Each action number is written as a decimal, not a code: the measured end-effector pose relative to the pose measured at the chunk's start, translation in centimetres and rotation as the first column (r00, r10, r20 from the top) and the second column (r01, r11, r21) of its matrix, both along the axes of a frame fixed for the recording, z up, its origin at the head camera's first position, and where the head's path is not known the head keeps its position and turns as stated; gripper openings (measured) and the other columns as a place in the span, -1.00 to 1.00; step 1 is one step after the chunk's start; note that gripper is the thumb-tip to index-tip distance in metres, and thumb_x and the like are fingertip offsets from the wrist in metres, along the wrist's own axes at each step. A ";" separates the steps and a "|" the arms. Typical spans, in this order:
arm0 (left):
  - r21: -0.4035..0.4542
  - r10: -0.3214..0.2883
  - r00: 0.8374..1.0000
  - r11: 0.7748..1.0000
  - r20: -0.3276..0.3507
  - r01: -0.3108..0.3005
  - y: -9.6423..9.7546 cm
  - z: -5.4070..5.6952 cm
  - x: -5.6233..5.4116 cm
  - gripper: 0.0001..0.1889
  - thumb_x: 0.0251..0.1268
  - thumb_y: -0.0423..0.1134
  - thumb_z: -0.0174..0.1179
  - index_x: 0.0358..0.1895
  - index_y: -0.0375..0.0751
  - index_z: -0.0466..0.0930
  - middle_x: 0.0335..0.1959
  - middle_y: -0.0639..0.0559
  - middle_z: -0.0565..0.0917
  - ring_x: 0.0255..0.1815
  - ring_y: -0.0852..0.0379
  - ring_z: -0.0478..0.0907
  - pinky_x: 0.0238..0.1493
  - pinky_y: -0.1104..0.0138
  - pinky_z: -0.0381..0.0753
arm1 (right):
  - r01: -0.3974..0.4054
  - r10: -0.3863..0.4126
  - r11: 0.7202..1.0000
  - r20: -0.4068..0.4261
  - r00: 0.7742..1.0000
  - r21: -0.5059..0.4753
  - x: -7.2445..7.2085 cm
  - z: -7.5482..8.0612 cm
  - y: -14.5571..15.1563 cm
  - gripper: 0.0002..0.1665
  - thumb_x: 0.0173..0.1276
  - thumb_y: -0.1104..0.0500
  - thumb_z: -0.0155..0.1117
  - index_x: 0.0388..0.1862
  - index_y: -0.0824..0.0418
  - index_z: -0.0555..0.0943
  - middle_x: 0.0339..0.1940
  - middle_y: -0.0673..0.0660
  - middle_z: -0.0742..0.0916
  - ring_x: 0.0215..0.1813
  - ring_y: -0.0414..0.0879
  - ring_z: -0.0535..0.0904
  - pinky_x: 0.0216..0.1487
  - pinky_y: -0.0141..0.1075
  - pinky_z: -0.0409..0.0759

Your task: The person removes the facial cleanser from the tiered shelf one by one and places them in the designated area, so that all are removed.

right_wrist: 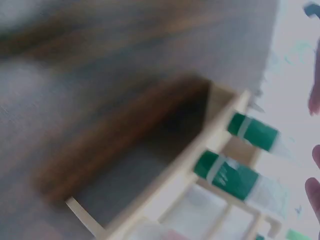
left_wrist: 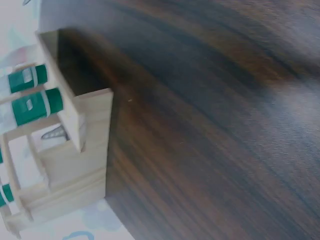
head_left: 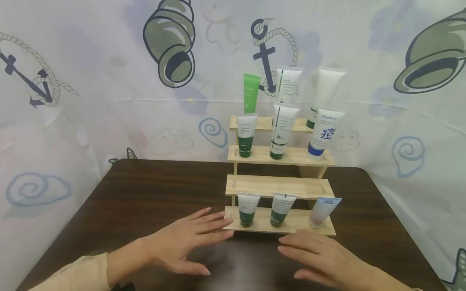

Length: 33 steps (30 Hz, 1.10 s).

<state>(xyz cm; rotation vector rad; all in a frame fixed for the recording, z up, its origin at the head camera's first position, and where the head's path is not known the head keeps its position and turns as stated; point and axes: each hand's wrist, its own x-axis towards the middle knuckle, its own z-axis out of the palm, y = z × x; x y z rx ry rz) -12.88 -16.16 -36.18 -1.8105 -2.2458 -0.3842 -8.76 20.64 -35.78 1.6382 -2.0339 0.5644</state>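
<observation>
My left hand hovers over the table's front, just left of a tiered wooden display rack, its fingers spread and nothing in them. Opposite it, my right hand has loosely bent fingers and holds nothing. On the rack's lowest step, between and beyond the hands, stand a white tube with a green base, a similar tube and a pale blue-pink tube. The left wrist view shows no part of the left hand. Fingertips appear at the right edge of the right wrist view.
Higher steps carry several more squeeze tubes, among them a bright green one, a tall white one and one with a blue base. The rack stands on a dark wooden table. A patterned white cloth hangs behind.
</observation>
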 end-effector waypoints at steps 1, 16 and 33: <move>0.046 0.010 1.000 0.999 0.013 -0.011 0.0 0.2 -0.1 -0.22 0.26 0.22 0.06 0.43 -0.15 0.15 0.47 -0.03 0.18 0.46 -0.06 0.13 0.46 0.15 -0.05 | 0.002 -0.002 0.998 0.001 1.000 -0.055 -0.1 0.6 0.1 -0.53 0.38 0.03 0.16 0.10 0.36 0.54 0.09 0.15 0.62 0.09 -0.05 0.54 0.29 -0.40 0.33; 0.497 0.204 0.871 0.753 0.446 -0.431 -0.4 3.4 -3.9 -0.51 0.21 -0.41 0.20 0.25 -0.20 0.44 0.18 -0.07 0.56 0.21 0.23 0.47 0.16 0.46 0.44 | 0.656 -0.434 0.649 0.520 0.735 -0.386 -4.7 5.8 6.9 -0.69 0.27 0.47 0.17 0.01 0.45 0.56 -0.11 -0.20 0.70 -0.07 -0.40 0.61 -0.08 -0.63 0.51; 0.618 0.072 0.714 0.444 0.697 -0.648 1.4 6.6 -10.4 -0.59 0.39 -0.24 0.07 0.25 -0.28 0.39 0.21 -0.21 0.50 0.19 0.24 0.48 0.20 0.49 0.39 | 0.812 -0.442 0.576 0.800 0.406 -0.094 -12.9 2.2 10.4 -0.38 0.44 0.08 0.07 0.28 0.52 0.30 0.04 0.33 0.60 -0.25 -0.58 0.50 -0.20 -0.65 0.52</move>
